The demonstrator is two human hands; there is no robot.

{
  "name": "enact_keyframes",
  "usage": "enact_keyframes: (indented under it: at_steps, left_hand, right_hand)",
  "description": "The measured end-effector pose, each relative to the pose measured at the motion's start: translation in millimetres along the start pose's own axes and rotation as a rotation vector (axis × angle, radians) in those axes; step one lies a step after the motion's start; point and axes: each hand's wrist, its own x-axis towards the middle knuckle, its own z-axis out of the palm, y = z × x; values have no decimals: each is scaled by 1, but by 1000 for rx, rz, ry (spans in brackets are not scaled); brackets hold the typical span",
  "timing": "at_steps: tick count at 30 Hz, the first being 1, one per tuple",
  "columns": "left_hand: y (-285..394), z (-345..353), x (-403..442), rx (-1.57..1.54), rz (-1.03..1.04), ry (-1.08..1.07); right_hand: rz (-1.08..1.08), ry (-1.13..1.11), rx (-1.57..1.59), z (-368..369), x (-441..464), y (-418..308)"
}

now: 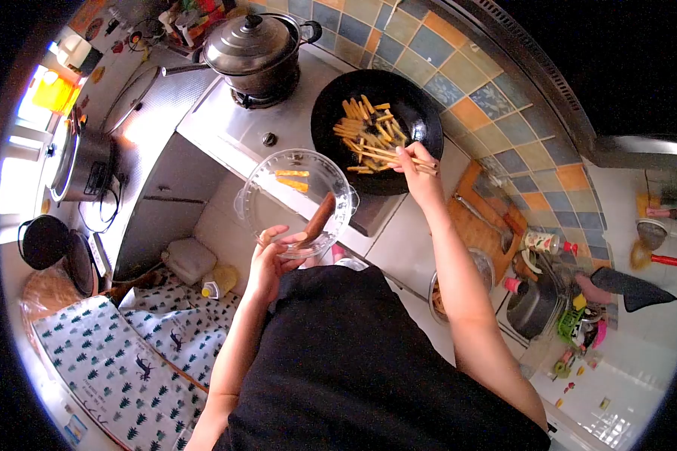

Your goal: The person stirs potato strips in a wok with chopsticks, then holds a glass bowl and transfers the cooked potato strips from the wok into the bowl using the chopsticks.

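Note:
My left hand [267, 259] is closed on the near rim of a clear bowl [262, 207], held out in front of the stove. Two yellow fries [292, 180] lie in it. A long brown, handle-shaped piece [320, 218] shows inside the bowl's outline; whether it is in the bowl or seen through it, I cannot tell. Pinched in my right hand [420, 171] are chopsticks [387, 156], their tips down among the fries [365, 124] in the black wok [327, 98]. Several golden fries cluster in the wok's middle, with dark liquid around them.
A lidded steel pot [252, 56] stands on the other burner. To the right are a wooden board [466, 192] with a ladle [485, 214], a bottle [545, 242] and a sink [530, 308]. An electric cooker [86, 165] sits left. The range hood [557, 113] overhangs the right.

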Motion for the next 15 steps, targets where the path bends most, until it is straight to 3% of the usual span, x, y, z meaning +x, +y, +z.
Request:
enact_keyframes:
  at_steps: [3,4,8,15]
  left_hand:
    - [0,-2,1,-39,-13,-7]
    - [0,-3,1,-45,-12,-15]
    - [4,1,-1,-57,-9,-26]
    - [-2,-8,5,-62,0,-21]
  right_hand:
    - [-143,-47,-206,3,0,-8]
    - [-142,-24,-120,3,0,-6]
    - [286,0,321,-19,5,14]
    - [398,144,582,-48,-9,32]
